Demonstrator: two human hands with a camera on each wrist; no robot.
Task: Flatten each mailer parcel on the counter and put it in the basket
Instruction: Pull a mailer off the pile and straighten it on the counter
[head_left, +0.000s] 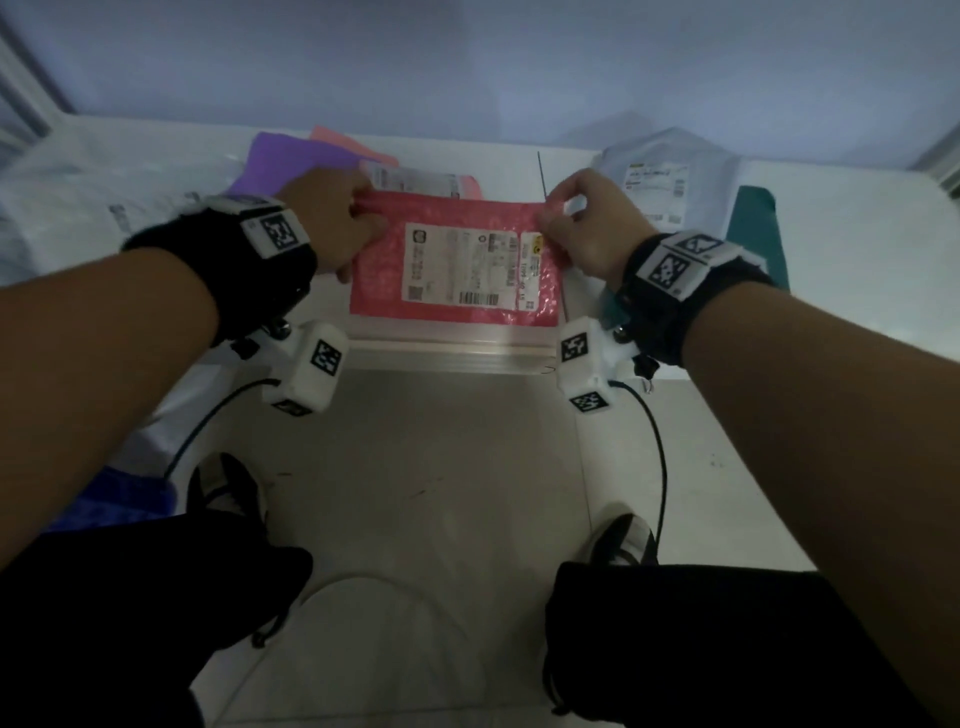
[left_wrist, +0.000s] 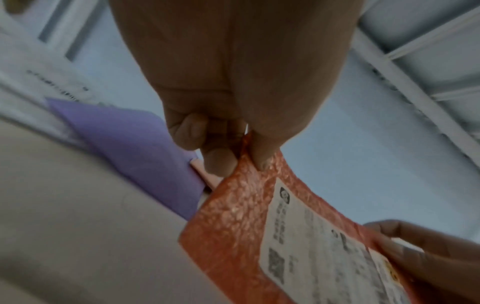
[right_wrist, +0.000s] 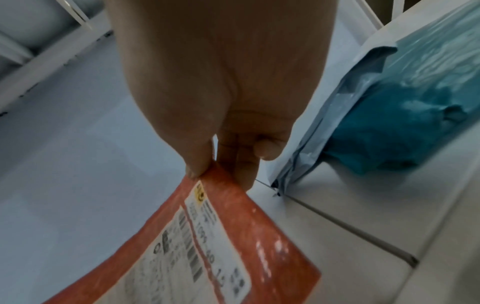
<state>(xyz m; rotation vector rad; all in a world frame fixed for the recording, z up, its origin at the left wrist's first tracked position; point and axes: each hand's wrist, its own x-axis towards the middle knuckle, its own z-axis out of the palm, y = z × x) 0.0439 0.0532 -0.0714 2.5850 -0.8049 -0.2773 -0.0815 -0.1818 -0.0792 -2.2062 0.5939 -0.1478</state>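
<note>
Two corners of a flat, bubbly red mailer (head_left: 457, 270) are pinched by left hand (head_left: 332, 218) and right hand (head_left: 587, 223).

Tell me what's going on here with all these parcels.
A person is holding a pink bubble mailer over the near edge of the white counter, the left hand and the right hand each pinching one top corner, its shipping label facing up. More mailers lie on the counter: a purple one at the back left, a grey one and a teal one to the right. No basket is clearly in view.
</note>
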